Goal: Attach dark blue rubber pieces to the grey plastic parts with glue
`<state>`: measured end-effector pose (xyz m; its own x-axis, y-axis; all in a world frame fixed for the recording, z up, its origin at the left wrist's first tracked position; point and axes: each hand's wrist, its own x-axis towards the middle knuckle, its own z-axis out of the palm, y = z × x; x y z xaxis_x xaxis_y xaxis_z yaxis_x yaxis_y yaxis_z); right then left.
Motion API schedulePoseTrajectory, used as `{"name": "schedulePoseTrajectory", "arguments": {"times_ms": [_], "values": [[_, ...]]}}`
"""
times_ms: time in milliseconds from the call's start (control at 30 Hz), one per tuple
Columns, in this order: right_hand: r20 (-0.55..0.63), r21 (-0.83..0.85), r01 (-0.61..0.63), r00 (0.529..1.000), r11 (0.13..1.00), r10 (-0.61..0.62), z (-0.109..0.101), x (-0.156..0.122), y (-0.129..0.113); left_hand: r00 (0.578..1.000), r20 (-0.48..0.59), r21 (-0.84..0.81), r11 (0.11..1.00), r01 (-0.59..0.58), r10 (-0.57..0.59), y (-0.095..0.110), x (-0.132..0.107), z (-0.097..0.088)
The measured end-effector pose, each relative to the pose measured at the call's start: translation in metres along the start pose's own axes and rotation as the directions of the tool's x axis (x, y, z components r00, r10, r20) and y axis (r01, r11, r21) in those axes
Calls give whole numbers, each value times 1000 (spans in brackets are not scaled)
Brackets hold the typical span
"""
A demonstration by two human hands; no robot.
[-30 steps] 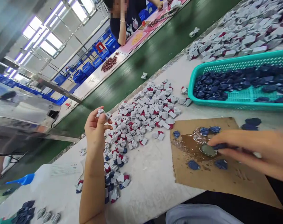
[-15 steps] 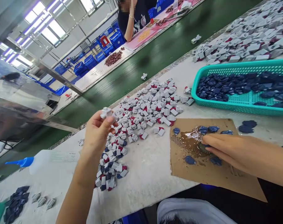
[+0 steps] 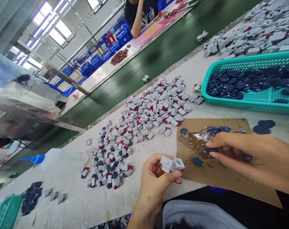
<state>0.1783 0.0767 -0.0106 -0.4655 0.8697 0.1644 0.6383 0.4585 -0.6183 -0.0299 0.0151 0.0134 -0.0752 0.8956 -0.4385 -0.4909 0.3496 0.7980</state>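
Observation:
My left hand (image 3: 157, 179) holds two small grey plastic pieces (image 3: 172, 164) between thumb and fingers, close to the left edge of a brown cardboard sheet (image 3: 220, 178). My right hand (image 3: 254, 159) rests on that cardboard and pinches a small dark blue piece (image 3: 208, 149) at a wet, glossy glue patch (image 3: 194, 141). Several more blue pieces (image 3: 197, 161) lie around the patch. A wide heap of grey and red pieces (image 3: 156, 109) spreads over the white table beyond both hands.
A teal basket (image 3: 251, 101) of dark blue pieces stands at the right, with another grey heap (image 3: 249, 35) behind it. A squeeze bottle with a blue nozzle (image 3: 60, 157) lies at the left. A green conveyor belt (image 3: 144, 66) runs past the table; a person's arm (image 3: 137, 19) is beyond it.
My left hand came down and right from above the heap to the cardboard's edge, still holding the grey pieces. My right hand stayed on the glue patch, now pinching a blue piece.

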Motion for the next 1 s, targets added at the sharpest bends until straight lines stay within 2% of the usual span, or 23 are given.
{"name": "schedulePoseTrajectory", "arguments": {"times_ms": [67,133,200,300,433,500,600,767,867,933,1000], "values": [[-84,154,40,996,987,-28,-7,-2,-24,999,34,-8,1000,-1,1,-8,0,9],[-152,216,99,986,971,-67,-11,-2,-38,997,76,-1,1000,7,-7,-11,0,14],[-169,200,136,980,970,-102,-12,-2,-41,994,105,23,1000,16,-18,-11,1,17],[-148,188,131,983,973,-104,-9,-4,-36,996,85,99,995,11,-20,-8,2,18],[-52,306,68,997,950,-54,-6,-8,-33,997,75,199,980,-8,-7,-5,1,19],[48,387,-1,999,922,-19,-6,-8,-34,996,87,252,966,-48,27,-7,1,19],[223,482,-104,975,870,-7,-7,-7,-33,993,87,332,938,-104,79,-12,2,18],[314,482,-92,946,871,-74,-5,-4,-28,996,73,360,930,-75,53,-23,1,12],[394,459,-83,911,884,-119,6,1,-35,998,34,406,912,-62,52,-23,-2,1],[447,454,-69,880,888,-160,18,7,-44,998,20,524,849,-61,59,-19,-4,-15],[479,407,-8,854,914,-206,30,12,-47,994,29,718,690,-92,102,-14,-7,-39]]}}
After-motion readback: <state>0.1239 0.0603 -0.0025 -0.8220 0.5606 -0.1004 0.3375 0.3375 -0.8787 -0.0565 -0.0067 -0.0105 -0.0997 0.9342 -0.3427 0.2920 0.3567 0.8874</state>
